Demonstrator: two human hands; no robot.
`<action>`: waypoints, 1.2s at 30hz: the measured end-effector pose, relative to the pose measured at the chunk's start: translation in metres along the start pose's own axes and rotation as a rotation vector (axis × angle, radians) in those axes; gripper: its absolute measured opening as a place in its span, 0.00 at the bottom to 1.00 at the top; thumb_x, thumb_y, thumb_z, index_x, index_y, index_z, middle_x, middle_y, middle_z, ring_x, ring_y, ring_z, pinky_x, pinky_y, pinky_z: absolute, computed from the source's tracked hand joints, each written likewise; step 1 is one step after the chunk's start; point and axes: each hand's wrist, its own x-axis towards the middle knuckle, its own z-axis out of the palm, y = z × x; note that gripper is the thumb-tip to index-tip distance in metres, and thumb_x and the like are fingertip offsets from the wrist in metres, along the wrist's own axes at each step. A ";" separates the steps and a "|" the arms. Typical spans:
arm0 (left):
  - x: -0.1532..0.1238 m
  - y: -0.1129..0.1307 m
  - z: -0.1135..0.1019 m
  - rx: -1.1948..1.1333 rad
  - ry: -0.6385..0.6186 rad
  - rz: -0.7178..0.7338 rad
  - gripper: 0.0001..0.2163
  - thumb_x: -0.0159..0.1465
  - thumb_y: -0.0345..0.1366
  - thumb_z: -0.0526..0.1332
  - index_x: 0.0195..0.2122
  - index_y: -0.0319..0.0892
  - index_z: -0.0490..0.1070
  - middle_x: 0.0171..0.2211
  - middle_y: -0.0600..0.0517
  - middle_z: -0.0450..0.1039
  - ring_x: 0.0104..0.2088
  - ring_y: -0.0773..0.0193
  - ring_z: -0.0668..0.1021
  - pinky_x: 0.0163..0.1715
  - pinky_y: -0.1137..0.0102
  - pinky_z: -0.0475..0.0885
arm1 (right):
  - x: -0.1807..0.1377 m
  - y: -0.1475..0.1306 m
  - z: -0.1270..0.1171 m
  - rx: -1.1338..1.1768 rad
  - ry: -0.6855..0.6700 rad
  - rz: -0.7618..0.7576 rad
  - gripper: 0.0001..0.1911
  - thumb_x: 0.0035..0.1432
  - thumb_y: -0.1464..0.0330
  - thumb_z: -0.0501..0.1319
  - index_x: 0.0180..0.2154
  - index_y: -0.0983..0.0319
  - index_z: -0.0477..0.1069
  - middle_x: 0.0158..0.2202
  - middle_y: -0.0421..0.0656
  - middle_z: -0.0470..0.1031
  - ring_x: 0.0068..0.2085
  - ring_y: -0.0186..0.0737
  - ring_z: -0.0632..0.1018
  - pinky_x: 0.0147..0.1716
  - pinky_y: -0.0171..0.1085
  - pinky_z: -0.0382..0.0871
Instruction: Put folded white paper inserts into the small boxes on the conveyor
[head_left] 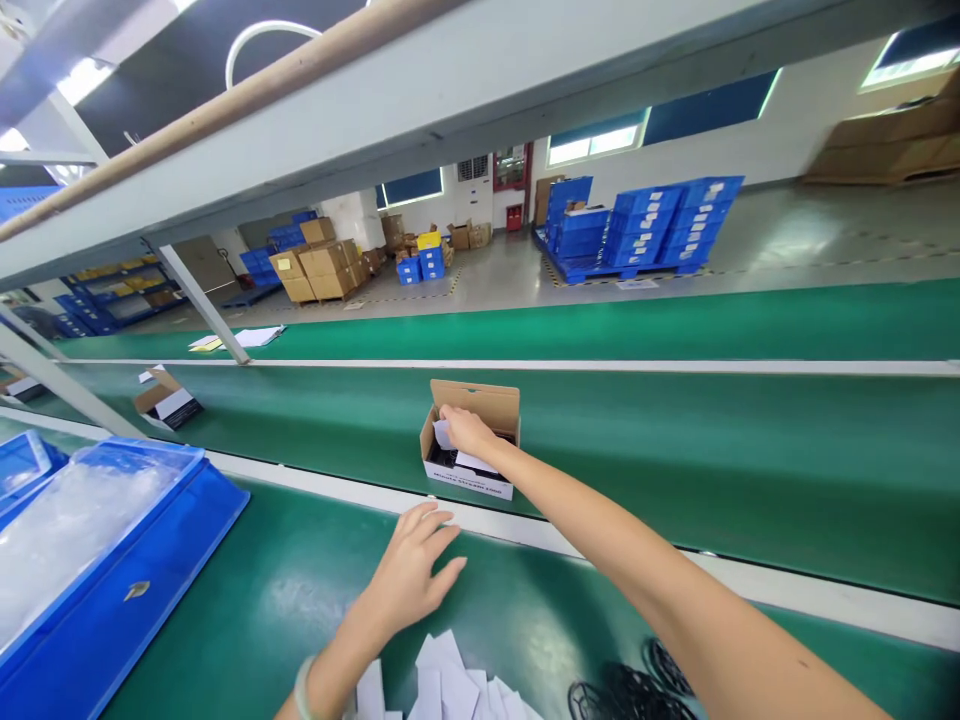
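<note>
My right hand (469, 432) reaches into an open cardboard box (471, 482) on the green belt. Its fingers are closed on a small white paper card (442, 436) at the box's left inside. Dark contents and another white piece show in the box, partly hidden by the hand; the lid stands up behind. My left hand (416, 560) hovers over the near green surface, fingers apart, holding nothing. Below it lies a loose pile of white paper cards (450, 685). Several coiled black cables (630, 692) lie beneath my right forearm.
A blue tray (172, 560) with clear plastic bags stands at the left. Another open box (169, 400) sits farther left on the belt (712, 450). A white rail (750, 580) edges the belt, and a shelf beam (375, 110) crosses overhead. Papers (259, 336) lie beyond.
</note>
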 end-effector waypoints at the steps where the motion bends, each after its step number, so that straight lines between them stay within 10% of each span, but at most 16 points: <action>1: -0.015 -0.002 -0.008 -0.005 -0.007 -0.029 0.13 0.66 0.37 0.57 0.50 0.44 0.72 0.53 0.44 0.72 0.58 0.46 0.67 0.56 0.47 0.66 | 0.000 0.003 0.001 -0.013 -0.023 0.021 0.06 0.69 0.76 0.60 0.47 0.66 0.68 0.42 0.49 0.73 0.42 0.48 0.75 0.40 0.40 0.70; 9: -0.105 -0.005 -0.030 -0.056 0.114 -0.337 0.11 0.65 0.41 0.58 0.46 0.49 0.76 0.47 0.45 0.77 0.52 0.47 0.74 0.50 0.49 0.73 | -0.020 0.020 0.010 -0.242 -0.047 0.049 0.06 0.70 0.69 0.62 0.44 0.67 0.73 0.49 0.53 0.69 0.50 0.52 0.70 0.49 0.48 0.67; 28: -0.154 0.043 0.014 0.210 -0.054 -0.912 0.19 0.65 0.40 0.53 0.51 0.32 0.68 0.44 0.38 0.72 0.46 0.44 0.73 0.46 0.55 0.71 | -0.076 0.057 -0.022 -0.434 -0.159 -0.063 0.21 0.59 0.81 0.54 0.53 0.69 0.70 0.48 0.59 0.69 0.50 0.60 0.67 0.48 0.50 0.62; 36: -0.168 0.027 0.012 -0.461 0.335 -0.878 0.18 0.54 0.46 0.61 0.41 0.39 0.74 0.35 0.45 0.78 0.36 0.50 0.78 0.39 0.60 0.73 | -0.251 0.076 -0.051 -0.170 0.014 -0.291 0.17 0.67 0.74 0.53 0.56 0.64 0.66 0.52 0.50 0.68 0.52 0.51 0.67 0.53 0.45 0.61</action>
